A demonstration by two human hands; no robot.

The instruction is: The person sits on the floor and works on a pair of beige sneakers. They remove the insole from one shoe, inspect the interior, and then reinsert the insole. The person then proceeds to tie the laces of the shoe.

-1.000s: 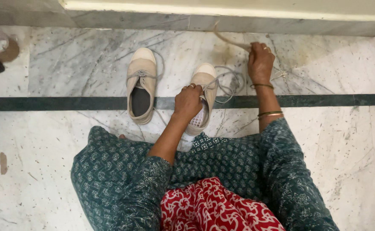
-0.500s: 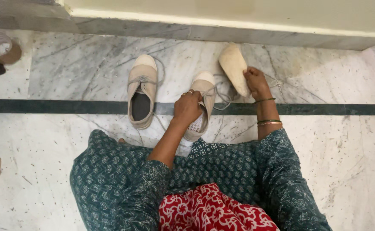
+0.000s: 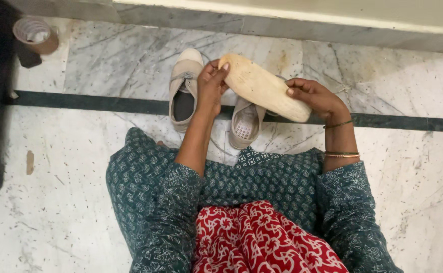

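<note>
head: hands hold textured cream insole (image 3: 264, 87)

A cream-coloured shoe insole (image 3: 264, 87), worn and faintly stained, is held up off the floor, slanting from upper left down to lower right. Its narrower end lies in the left hand's (image 3: 211, 83) grip; its broader end rests in the right hand (image 3: 312, 96). It hangs above a beige shoe (image 3: 245, 123).

insole (image 3: 264, 88) above right shoe (image 3: 245, 121), left shoe (image 3: 185, 88) beside, cup (image 3: 34, 35) far left
</note>
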